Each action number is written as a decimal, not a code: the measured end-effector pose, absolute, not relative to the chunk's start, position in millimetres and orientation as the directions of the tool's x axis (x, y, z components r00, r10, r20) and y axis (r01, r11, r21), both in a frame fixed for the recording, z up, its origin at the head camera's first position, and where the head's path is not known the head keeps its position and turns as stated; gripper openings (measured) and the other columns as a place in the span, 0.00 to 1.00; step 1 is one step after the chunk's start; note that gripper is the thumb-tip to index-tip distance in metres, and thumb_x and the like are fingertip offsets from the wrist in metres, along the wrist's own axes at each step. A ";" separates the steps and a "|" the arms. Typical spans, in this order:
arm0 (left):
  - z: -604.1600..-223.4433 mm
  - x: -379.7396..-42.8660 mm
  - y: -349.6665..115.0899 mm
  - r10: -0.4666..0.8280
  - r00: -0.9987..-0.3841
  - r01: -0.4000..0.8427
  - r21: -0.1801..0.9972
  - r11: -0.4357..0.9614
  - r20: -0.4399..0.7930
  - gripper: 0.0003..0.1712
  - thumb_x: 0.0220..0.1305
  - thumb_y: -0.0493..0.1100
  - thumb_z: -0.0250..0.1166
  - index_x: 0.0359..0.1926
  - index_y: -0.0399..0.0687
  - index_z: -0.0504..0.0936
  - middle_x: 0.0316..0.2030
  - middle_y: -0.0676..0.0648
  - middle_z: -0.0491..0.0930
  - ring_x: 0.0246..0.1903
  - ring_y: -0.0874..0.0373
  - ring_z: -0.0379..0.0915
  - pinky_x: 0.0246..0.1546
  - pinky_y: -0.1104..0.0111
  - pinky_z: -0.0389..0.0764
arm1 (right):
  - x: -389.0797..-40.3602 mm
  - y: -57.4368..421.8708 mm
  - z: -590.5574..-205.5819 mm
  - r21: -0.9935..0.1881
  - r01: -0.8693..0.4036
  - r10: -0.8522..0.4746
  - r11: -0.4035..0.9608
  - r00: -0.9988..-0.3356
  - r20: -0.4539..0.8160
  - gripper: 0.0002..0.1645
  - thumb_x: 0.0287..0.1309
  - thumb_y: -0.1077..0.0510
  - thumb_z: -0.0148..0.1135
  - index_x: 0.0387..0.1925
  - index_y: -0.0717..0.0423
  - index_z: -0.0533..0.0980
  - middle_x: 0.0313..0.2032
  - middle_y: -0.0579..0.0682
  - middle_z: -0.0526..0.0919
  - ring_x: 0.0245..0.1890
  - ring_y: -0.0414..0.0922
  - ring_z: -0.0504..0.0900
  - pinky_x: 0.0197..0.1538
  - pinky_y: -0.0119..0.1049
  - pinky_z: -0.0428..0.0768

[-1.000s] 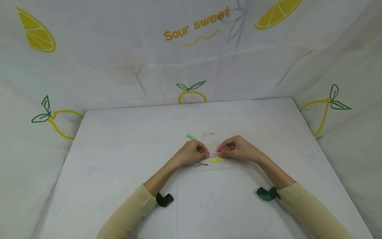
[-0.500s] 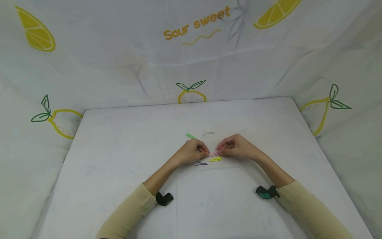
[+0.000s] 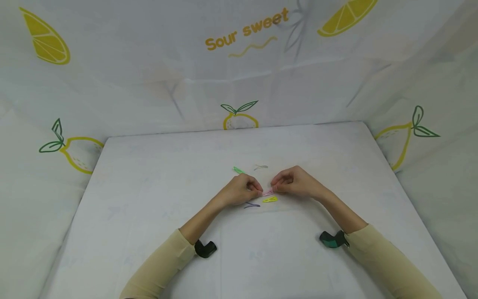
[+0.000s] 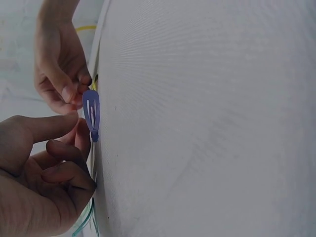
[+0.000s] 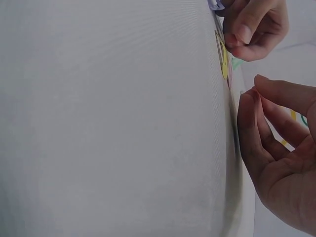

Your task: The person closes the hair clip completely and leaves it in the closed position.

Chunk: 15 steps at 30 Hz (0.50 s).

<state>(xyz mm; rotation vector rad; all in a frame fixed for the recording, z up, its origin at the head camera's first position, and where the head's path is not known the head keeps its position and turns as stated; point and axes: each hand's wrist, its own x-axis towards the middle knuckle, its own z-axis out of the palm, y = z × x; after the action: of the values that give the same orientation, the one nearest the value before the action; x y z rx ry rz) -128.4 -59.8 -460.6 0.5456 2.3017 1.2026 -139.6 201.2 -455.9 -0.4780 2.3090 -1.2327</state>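
Lemon-printed cloth walls surround a white table (image 3: 149,232); near its middle, toward the far edge, lie small hair clips; a green clip (image 3: 238,170) sits farthest left, then a purple clip (image 3: 252,205) by the left hand (image 3: 239,191), whose curled fingers pinch one end of a pink clip (image 3: 267,192); a clear clip (image 3: 260,167) lies beyond; a yellow clip (image 3: 269,199) lies just nearer; the right hand (image 3: 295,183) pinches the pink clip's other end.

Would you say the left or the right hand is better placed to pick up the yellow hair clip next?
Probably the right hand: the yellow clip lies just below its fingertips, while the left hand sits nearer the purple clip. Both pinch the pink clip.
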 end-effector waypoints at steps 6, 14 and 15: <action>-456.4 -129.3 -59.7 0.536 -0.813 0.115 0.840 0.531 -0.228 0.05 0.71 0.40 0.71 0.43 0.43 0.91 0.31 0.51 0.85 0.29 0.64 0.72 0.35 0.73 0.71 | -142.5 199.7 -455.2 -0.836 -0.087 -0.496 0.542 -0.836 -0.235 0.10 0.66 0.63 0.73 0.47 0.62 0.88 0.44 0.57 0.94 0.39 0.41 0.85 0.46 0.25 0.81; -453.5 -134.3 -62.2 0.518 -0.828 0.124 0.832 0.541 -0.214 0.06 0.72 0.39 0.70 0.44 0.43 0.92 0.33 0.49 0.86 0.31 0.63 0.73 0.38 0.72 0.72 | -147.8 196.6 -456.8 -0.839 -0.099 -0.484 0.535 -0.850 -0.208 0.10 0.67 0.62 0.73 0.47 0.62 0.88 0.44 0.56 0.94 0.41 0.40 0.86 0.48 0.25 0.80; -453.1 -135.1 -62.6 0.515 -0.830 0.125 0.831 0.543 -0.212 0.06 0.72 0.39 0.70 0.44 0.44 0.92 0.34 0.49 0.86 0.32 0.63 0.73 0.38 0.72 0.72 | -148.4 196.2 -456.7 -0.841 -0.098 -0.482 0.533 -0.851 -0.206 0.10 0.67 0.62 0.73 0.48 0.61 0.88 0.44 0.56 0.94 0.40 0.41 0.86 0.47 0.25 0.80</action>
<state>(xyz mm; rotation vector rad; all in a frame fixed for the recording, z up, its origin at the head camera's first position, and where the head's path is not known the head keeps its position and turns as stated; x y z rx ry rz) -135.1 -62.6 -453.1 0.5202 2.3471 1.2145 -148.4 196.2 -456.7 -0.4746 2.3582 -1.2557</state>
